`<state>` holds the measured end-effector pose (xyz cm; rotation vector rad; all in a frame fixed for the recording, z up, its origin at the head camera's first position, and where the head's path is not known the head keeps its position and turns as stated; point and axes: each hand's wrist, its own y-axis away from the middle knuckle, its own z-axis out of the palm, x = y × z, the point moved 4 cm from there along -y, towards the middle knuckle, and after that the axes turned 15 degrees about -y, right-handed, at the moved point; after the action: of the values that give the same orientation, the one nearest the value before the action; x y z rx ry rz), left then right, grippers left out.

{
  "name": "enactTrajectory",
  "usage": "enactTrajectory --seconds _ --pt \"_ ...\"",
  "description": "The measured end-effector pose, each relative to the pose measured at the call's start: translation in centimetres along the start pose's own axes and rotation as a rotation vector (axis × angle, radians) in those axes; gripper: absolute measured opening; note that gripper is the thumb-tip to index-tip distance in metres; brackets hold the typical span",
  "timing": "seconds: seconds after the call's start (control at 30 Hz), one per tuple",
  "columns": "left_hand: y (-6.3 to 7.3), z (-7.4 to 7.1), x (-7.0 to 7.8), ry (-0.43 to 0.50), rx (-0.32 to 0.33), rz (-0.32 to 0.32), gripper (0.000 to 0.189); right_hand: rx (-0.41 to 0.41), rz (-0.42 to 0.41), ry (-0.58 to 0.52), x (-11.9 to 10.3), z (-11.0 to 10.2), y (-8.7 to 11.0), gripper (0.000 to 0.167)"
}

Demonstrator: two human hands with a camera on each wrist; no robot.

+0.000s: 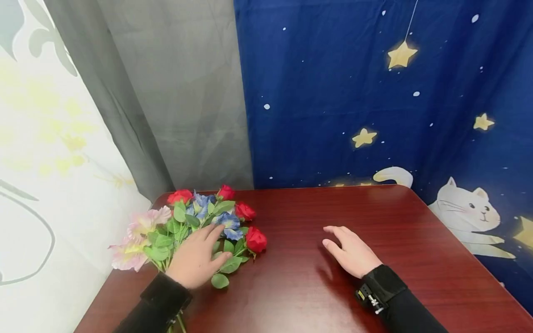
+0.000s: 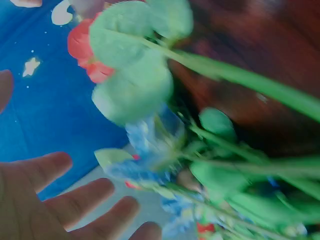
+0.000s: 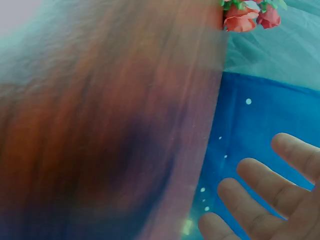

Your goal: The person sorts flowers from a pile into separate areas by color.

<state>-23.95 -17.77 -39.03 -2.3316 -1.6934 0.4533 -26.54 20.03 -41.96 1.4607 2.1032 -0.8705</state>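
Note:
A bunch of flowers with green stems lies on the left of the table. It has red roses (image 1: 256, 239), blue flowers (image 1: 230, 225) and pale pink flowers (image 1: 143, 223) among green leaves (image 1: 231, 264). Over the bunch is my left hand (image 1: 196, 256), fingers extended and thumb spread to the right. In the left wrist view, its fingers (image 2: 82, 200) are apart beside the stems (image 2: 250, 82), with nothing gripped. My right hand (image 1: 353, 252) hovers above the right half of the table, fingers loosely extended and holding nothing; its spread fingers (image 3: 267, 185) show in the right wrist view.
The dark red wooden table (image 1: 291, 296) has its far edge against a grey curtain (image 1: 179, 92) and a blue curtain (image 1: 325, 92) printed with stars and a white cat (image 1: 466, 212). A white patterned curtain (image 1: 54, 185) hangs along the left side.

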Motion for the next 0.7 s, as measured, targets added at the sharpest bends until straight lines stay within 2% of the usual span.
enactTrajectory --seconds 0.13,0.23,0.33,0.47,0.6,0.7 --pt "1.7 -0.4 -1.4 -0.047 -0.023 -0.049 0.069 -0.018 0.021 -0.003 0.4 0.2 0.4 0.047" --pt "2.6 -0.6 -2.1 -0.069 -0.064 -0.060 0.056 -0.044 0.041 -0.023 0.5 0.4 0.8 0.042" --pt "3.2 -0.8 -2.8 -0.074 -0.120 -0.088 0.038 -0.073 0.071 -0.045 0.7 0.7 1.1 0.037" --pt "3.9 -0.6 -3.7 -0.065 -0.208 -0.128 0.032 -0.109 0.096 -0.059 0.6 1.2 1.2 0.035" --pt "4.7 0.7 -3.2 -0.068 -0.241 -0.067 0.028 -0.139 0.122 -0.082 0.3 1.8 1.3 0.030" --pt "5.3 1.7 -2.5 -0.123 -0.205 -0.004 0.027 -0.161 0.120 -0.085 -0.2 2.3 1.3 0.030"
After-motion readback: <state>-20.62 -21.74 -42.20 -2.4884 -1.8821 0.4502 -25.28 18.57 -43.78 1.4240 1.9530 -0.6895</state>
